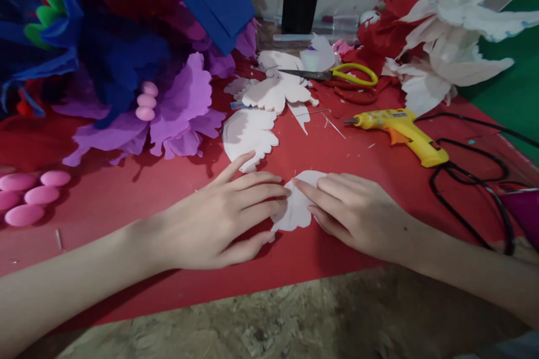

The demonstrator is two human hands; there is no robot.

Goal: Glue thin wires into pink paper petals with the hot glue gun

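Observation:
A small white foam petal (297,208) lies flat on the red sheet (126,196) near the table's front edge. My left hand (219,219) rests on its left side with fingers stretched out flat, the index finger reaching up toward a larger white petal (248,133). My right hand (353,210) lies on the small petal's right side, fingers extended and pressing it down. Both hands cover part of the petal.
A yellow glue gun (400,132) with a black cord (475,190) lies at the right. Yellow-handled scissors (337,74) and several white petals (278,92) sit behind. Purple and blue foam flowers (168,106) fill the left, pink oval beads (29,196) lie far left, white and red flowers (442,39) back right.

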